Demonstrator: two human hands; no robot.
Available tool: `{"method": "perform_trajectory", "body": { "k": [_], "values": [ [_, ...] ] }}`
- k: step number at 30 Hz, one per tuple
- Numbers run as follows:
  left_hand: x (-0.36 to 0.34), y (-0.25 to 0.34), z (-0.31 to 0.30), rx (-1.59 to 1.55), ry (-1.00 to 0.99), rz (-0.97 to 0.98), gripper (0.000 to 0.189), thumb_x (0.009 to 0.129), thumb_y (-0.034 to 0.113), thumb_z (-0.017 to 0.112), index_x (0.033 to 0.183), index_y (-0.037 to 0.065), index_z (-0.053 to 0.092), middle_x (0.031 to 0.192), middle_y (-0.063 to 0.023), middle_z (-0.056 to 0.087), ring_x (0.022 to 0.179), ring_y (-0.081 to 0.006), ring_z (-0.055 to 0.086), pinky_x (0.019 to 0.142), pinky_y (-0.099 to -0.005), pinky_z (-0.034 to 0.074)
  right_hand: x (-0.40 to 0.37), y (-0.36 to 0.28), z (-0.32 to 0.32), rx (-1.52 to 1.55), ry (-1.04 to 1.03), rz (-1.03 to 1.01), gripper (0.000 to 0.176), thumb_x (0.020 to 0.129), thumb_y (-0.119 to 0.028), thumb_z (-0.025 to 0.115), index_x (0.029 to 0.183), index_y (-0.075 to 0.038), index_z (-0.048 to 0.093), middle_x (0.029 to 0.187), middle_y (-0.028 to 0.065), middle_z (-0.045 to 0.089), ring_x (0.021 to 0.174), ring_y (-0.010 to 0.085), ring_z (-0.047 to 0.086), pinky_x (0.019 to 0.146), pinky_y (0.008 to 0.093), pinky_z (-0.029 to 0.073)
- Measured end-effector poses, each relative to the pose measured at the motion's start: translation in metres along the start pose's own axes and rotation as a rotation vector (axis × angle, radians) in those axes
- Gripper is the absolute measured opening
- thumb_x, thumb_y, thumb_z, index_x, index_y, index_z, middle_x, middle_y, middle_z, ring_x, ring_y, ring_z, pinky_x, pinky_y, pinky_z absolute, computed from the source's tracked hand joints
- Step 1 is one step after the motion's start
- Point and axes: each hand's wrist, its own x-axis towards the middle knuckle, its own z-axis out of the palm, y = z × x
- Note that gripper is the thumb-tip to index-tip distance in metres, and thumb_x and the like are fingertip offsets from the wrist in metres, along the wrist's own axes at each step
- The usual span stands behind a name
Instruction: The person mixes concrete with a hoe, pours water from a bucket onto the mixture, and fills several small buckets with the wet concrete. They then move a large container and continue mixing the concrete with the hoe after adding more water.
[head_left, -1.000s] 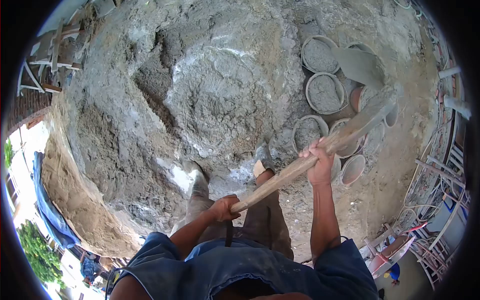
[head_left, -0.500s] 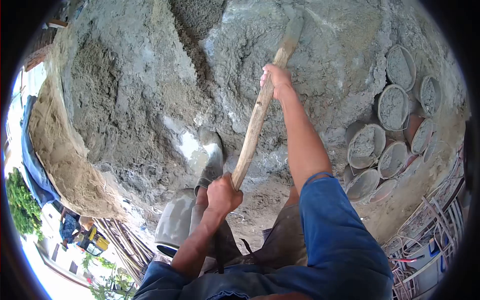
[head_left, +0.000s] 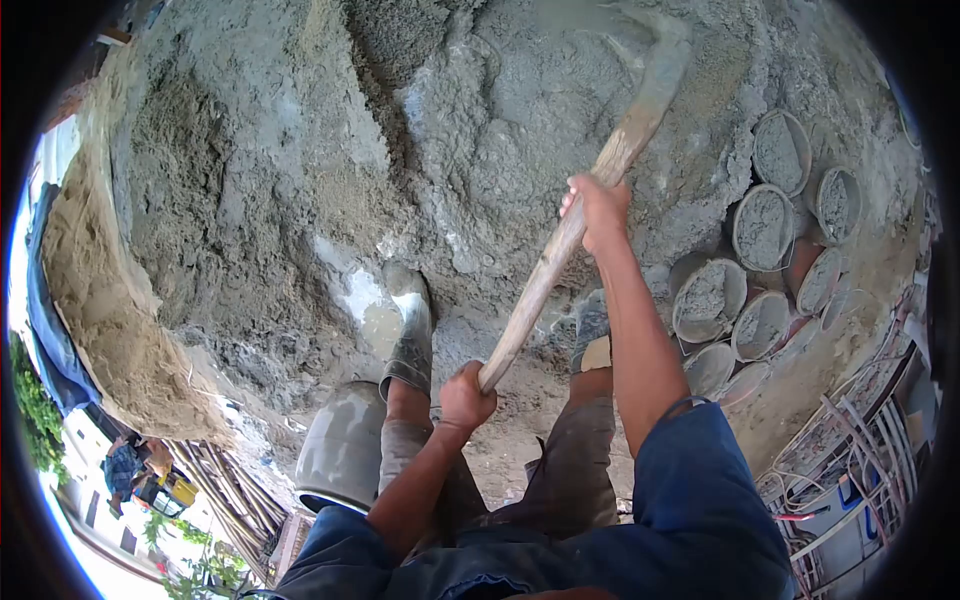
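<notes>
A long wooden-handled hoe (head_left: 565, 235) slants from near my body up to the far right. Its upper end is coated in grey mortar, and the head is mostly hidden in the wet mix. My left hand (head_left: 466, 398) is wrapped round the butt of the handle, low and close to my knees. Farther up the shaft, my right hand (head_left: 602, 212) grips it with the arm stretched out. Wet grey mortar (head_left: 540, 130) spreads beneath the hoe in a broad, lumpy heap.
Several buckets of mortar (head_left: 710, 300) stand at the right. Beside my boot (head_left: 412, 325) sits a grey container (head_left: 340, 450). Drier sand (head_left: 110, 320) banks up at left. Poles (head_left: 230, 490) lie lower left, and metal tubing (head_left: 870, 470) lower right. A person (head_left: 125, 470) is in the background.
The hoe's far end has swung right, and my right hand has moved right and slightly down. My left hand has shifted a little right and down, still holding the handle.
</notes>
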Motion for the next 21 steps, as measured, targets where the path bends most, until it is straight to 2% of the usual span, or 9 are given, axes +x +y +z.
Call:
{"method": "perform_trajectory", "body": {
  "k": [2, 3, 5, 7, 10, 12, 16, 18, 21],
  "values": [
    [0.064, 0.024, -0.017, 0.043, 0.047, -0.052, 0.023, 0.066, 0.015, 0.07, 0.083, 0.005, 0.058, 0.076, -0.0211, 0.064, 0.075, -0.041, 0.064, 0.068, -0.0487, 0.051, 0.076, -0.008, 0.034, 0.103, -0.116, -0.054, 0.014, 0.072, -0.002, 0.067, 0.077, 0.003, 0.054, 0.065, 0.0091, 0.057, 0.048, 0.0188, 0.057, 0.042, 0.0322, 0.047],
    [0.076, 0.037, -0.021, 0.045, 0.055, -0.07, 0.023, 0.066, 0.015, 0.07, 0.082, 0.004, 0.058, 0.075, -0.0218, 0.064, 0.076, -0.0406, 0.064, 0.069, -0.0477, 0.051, 0.094, -0.005, 0.051, -0.022, -0.104, -0.024, 0.012, 0.074, -0.002, 0.066, 0.078, 0.002, 0.055, 0.063, 0.0085, 0.056, 0.048, 0.0181, 0.056, 0.043, 0.0324, 0.047],
    [0.043, 0.052, 0.007, -0.064, -0.081, -0.206, 0.028, 0.066, 0.015, 0.07, 0.087, 0.002, 0.057, 0.083, -0.0224, 0.065, 0.079, -0.0428, 0.063, 0.072, -0.0472, 0.052, 0.1, 0.017, 0.052, -0.137, -0.081, 0.021, 0.011, 0.075, -0.001, 0.065, 0.078, 0.002, 0.055, 0.062, 0.0079, 0.056, 0.048, 0.0175, 0.055, 0.043, 0.0327, 0.048],
    [0.011, 0.065, 0.019, -0.069, -0.109, -0.26, 0.03, 0.065, 0.014, 0.07, 0.088, 0.0, 0.058, 0.08, -0.0243, 0.064, 0.081, -0.0423, 0.064, 0.073, -0.046, 0.051, 0.083, 0.048, 0.034, -0.266, -0.1, 0.168, 0.01, 0.075, -0.002, 0.065, 0.077, 0.003, 0.057, 0.063, 0.0087, 0.057, 0.048, 0.0174, 0.056, 0.042, 0.0323, 0.048],
    [-0.058, 0.059, 0.054, -0.122, -0.266, -0.359, 0.034, 0.064, 0.015, 0.068, 0.093, 0.0, 0.059, 0.083, -0.0257, 0.064, 0.084, -0.0444, 0.063, 0.076, -0.0475, 0.051, 0.026, 0.068, -0.01, -0.348, -0.055, 0.207, 0.011, 0.075, -0.002, 0.065, 0.074, 0.002, 0.055, 0.061, 0.0087, 0.056, 0.044, 0.0174, 0.056, 0.037, 0.0329, 0.046],
    [-0.11, 0.05, 0.063, -0.201, -0.356, -0.366, 0.034, 0.064, 0.016, 0.068, 0.094, 0.002, 0.061, 0.083, -0.0254, 0.065, 0.084, -0.0433, 0.064, 0.076, -0.0473, 0.051, -0.024, 0.081, -0.044, -0.401, -0.023, 0.15, 0.029, 0.071, -0.002, 0.066, 0.093, 0.005, 0.049, 0.064, 0.0107, 0.059, 0.046, 0.0188, 0.06, 0.038, 0.0316, 0.048],
    [-0.184, 0.016, 0.076, -0.355, -0.45, -0.359, 0.034, 0.064, 0.017, 0.07, 0.094, 0.003, 0.062, 0.085, -0.0244, 0.066, 0.086, -0.0413, 0.065, 0.076, -0.0466, 0.052, -0.111, 0.074, -0.086, -0.391, 0.066, 0.139, 0.04, 0.07, 0.002, 0.065, 0.104, 0.003, 0.043, 0.066, 0.0089, 0.056, 0.043, 0.0164, 0.056, 0.036, 0.0314, 0.045],
    [-0.189, 0.006, 0.087, -0.288, -0.444, -0.248, 0.034, 0.065, 0.017, 0.07, 0.095, 0.004, 0.061, 0.085, -0.0234, 0.066, 0.086, -0.0413, 0.065, 0.076, -0.0472, 0.053, -0.122, 0.045, -0.1, -0.265, 0.133, 0.107, 0.043, 0.071, 0.005, 0.064, 0.108, 0.003, 0.042, 0.066, 0.0085, 0.054, 0.043, 0.0159, 0.055, 0.036, 0.0314, 0.044],
    [-0.073, 0.028, 0.077, -0.107, -0.193, -0.057, 0.029, 0.066, 0.01, 0.066, 0.093, 0.006, 0.057, 0.082, -0.0204, 0.062, 0.081, -0.043, 0.062, 0.069, -0.0496, 0.05, -0.042, 0.0, -0.096, -0.131, 0.146, 0.075, 0.035, 0.073, 0.005, 0.062, 0.102, 0.004, 0.042, 0.066, 0.0096, 0.054, 0.042, 0.0182, 0.054, 0.038, 0.0332, 0.044]
  ]
}}
